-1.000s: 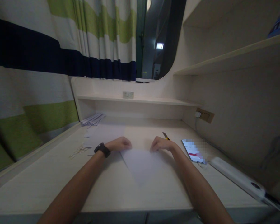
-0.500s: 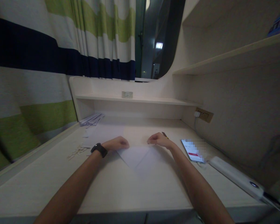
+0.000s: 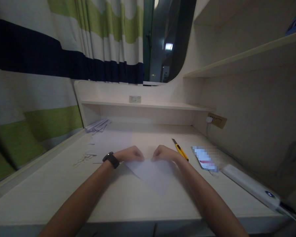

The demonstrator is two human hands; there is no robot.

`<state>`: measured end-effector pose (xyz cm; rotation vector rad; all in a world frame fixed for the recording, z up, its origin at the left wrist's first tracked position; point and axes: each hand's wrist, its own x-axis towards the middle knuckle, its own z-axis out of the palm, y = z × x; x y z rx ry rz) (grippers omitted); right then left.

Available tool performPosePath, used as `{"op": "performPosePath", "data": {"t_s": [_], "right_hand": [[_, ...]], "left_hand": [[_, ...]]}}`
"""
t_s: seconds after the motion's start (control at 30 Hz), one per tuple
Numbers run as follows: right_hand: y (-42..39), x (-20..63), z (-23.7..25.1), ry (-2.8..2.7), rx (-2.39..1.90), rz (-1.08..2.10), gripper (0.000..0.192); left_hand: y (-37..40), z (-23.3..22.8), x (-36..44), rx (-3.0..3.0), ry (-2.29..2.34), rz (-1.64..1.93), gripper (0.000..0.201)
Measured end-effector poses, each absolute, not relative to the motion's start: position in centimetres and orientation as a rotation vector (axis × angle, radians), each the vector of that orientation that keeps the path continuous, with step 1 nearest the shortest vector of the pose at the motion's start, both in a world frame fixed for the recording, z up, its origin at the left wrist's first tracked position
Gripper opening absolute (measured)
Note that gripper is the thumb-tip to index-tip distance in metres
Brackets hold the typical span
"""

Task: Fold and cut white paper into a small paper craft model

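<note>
White paper (image 3: 151, 172) is pinched at its far edge by left hand (image 3: 132, 153) and right hand (image 3: 164, 153), now closer together.

Observed white paper sheet (image 3: 151, 171) just below centre of frame. Appears plain. Tapers from roughly level upper edge toward bottom of frame. Shows blurred lower outline; cannot confirm number of layers.
</note>
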<state>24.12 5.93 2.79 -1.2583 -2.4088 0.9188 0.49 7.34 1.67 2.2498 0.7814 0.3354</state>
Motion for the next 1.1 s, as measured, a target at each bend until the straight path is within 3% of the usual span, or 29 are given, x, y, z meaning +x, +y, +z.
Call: {"op": "performPosePath", "data": {"t_s": [0.57,0.8,1.1], "right_hand": [[6.6,29.3,4.4,-2.127,-1.464,1.239,0.019],[6.1,28.2,4.4,-2.124,-1.427,1.275,0.017],[6.4,25.3,2.8,-2.350,-1.191,1.176,0.020]], "left_hand": [[8.7,1.9,-3.4,2.051,0.796,0.227,0.029],[8.5,2.3,-2.2,1.963,1.002,0.666,0.036],[5.2,2.3,3.1,2.292,0.764,0.415,0.033]]}}
